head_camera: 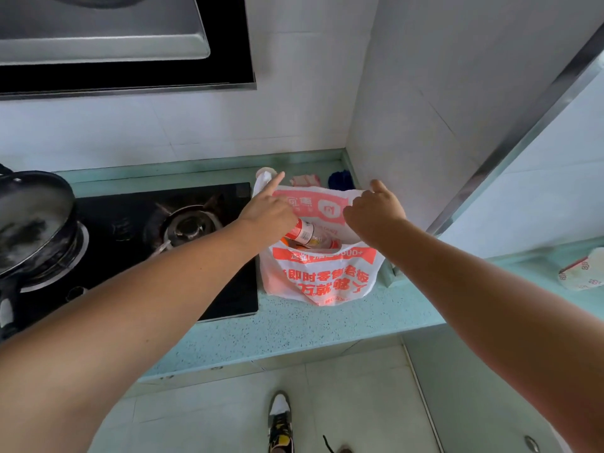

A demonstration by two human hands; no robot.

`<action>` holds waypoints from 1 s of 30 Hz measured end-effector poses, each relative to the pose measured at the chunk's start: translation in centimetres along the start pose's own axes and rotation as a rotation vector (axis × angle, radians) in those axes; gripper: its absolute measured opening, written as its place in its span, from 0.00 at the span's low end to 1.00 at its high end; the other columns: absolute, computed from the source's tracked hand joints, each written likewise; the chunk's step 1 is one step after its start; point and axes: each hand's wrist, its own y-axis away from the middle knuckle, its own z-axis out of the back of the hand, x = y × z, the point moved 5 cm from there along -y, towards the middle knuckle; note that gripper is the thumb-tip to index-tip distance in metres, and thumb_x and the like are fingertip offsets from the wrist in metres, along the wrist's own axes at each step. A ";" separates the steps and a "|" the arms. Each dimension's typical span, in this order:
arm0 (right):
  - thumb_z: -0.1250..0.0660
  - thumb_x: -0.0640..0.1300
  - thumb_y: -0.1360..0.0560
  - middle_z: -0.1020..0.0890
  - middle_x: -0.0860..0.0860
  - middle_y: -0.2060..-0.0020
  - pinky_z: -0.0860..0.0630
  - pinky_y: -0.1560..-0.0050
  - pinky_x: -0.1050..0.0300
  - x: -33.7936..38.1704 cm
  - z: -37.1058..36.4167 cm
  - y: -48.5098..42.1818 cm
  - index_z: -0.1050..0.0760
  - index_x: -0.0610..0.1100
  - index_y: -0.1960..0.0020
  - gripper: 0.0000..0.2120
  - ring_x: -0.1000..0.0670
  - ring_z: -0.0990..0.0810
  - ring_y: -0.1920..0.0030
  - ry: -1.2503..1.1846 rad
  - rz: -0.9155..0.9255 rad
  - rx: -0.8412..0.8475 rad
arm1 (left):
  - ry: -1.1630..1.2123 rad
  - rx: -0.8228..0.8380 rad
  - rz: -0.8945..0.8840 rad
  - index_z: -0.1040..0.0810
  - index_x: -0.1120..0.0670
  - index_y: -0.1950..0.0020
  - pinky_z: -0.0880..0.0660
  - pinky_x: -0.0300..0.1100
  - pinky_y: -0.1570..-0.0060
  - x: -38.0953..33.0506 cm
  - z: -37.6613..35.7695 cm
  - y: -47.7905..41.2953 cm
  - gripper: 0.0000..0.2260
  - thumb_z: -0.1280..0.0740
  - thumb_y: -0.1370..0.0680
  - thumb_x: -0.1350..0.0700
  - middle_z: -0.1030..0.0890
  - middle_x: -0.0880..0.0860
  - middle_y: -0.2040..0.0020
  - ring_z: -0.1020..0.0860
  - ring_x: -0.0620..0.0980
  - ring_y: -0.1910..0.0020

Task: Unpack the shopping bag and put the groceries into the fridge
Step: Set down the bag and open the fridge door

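A white shopping bag [322, 277] with red print stands on the teal counter [294, 328], close to the corner of the wall. Its mouth is held apart. Inside lies a tilted bottle [304, 233] with a red and white label, its top end hidden under my left hand. My left hand [268, 207] grips the bag's left rim by the handle, its index finger pointing straight out. My right hand [374, 207] pinches the bag's right handle. Other contents lie deeper in the bag and are mostly hidden.
A black gas hob [183, 223] lies just left of the bag, with a dark pan [32, 220] on its left burner. A range hood [114, 44] hangs above. Behind the bag lie a blue cloth [340, 179] and a pale item. A small printed package [581, 269] sits far right.
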 end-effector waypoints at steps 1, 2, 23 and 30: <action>0.26 0.51 0.26 0.17 0.53 0.52 0.38 0.30 0.48 -0.1 -0.6 -0.3 0.21 0.49 0.42 0.14 0.49 0.20 0.48 0.022 -0.013 0.027 | 0.003 0.035 -0.006 0.18 0.48 0.59 0.67 0.59 0.25 0.0 -0.5 -0.2 0.05 0.30 0.24 0.57 0.17 0.46 0.60 0.19 0.50 0.46; 0.25 0.52 0.27 0.17 0.53 0.53 0.38 0.30 0.48 -0.1 -1.2 -0.4 0.21 0.49 0.42 0.15 0.49 0.20 0.49 0.034 -0.022 0.045 | 0.007 0.048 -0.017 0.18 0.48 0.58 0.67 0.59 0.26 0.1 -1.1 -0.3 0.05 0.30 0.24 0.56 0.16 0.46 0.59 0.19 0.51 0.44; 0.37 0.76 0.32 0.60 0.42 0.19 0.52 0.23 0.32 2.6 -10.8 -2.3 0.64 0.49 0.19 0.58 0.36 0.58 0.20 -0.259 0.003 0.367 | 0.343 0.451 0.071 0.61 0.51 0.19 0.41 0.57 0.25 1.7 -11.6 1.3 0.55 0.34 0.32 0.27 0.51 0.57 0.19 0.46 0.61 0.21; 0.33 0.75 0.34 0.47 0.43 0.19 0.31 0.28 0.41 2.7 -10.8 -2.0 0.61 0.48 0.19 0.59 0.40 0.41 0.22 -0.434 0.035 0.322 | 0.363 0.304 0.029 0.47 0.54 0.19 0.31 0.51 0.30 1.6 -11.1 1.7 0.48 0.33 0.29 0.30 0.38 0.53 0.22 0.35 0.54 0.25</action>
